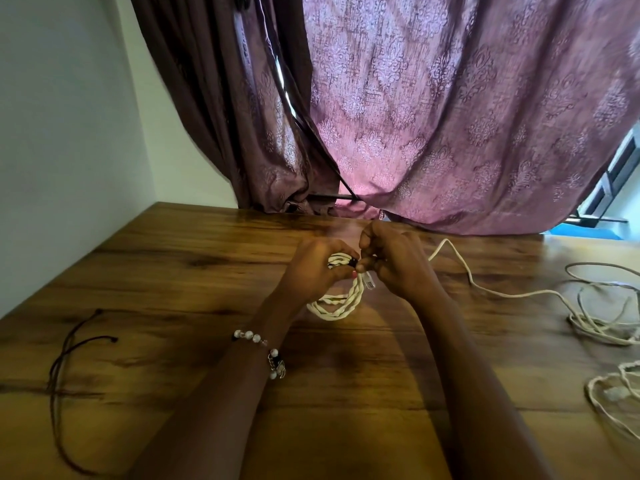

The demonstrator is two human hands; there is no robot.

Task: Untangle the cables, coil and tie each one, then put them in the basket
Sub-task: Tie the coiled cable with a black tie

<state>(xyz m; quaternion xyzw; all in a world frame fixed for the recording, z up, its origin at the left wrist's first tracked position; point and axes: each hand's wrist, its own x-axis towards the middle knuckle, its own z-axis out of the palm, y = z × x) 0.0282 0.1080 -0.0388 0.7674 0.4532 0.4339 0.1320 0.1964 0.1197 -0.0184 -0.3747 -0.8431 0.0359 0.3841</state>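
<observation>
- Wood-grain tabletop [173, 271] fills the lower part of the head view, with a pale wall [62, 116] at the far left and patterned purple curtains [450, 116] hanging down to its back edge.
- Thin dark cords [69, 358] lie loose on the tabletop at the left, well apart from the hands.
- Left hand [311, 271], with a beaded bracelet [263, 348] on its wrist, has its fingers curled round the top of a coiled white cable [339, 303].
- That coil hangs from the hands, its lower loops resting on the tabletop near the middle; a dark tie [352, 262] sits at its top between the two hands.
- Right hand [394, 261] meets the left at the top of the coil, its fingers curled in and pinching at the tie; a clear plug [370, 283] hangs just below.
- White cable [502, 292] trails from behind the right hand across the tabletop to a tangled heap [595, 323] near the right edge.
- Another pale braided cable [609, 393] lies at the lower right, partly cut off by the frame.
</observation>
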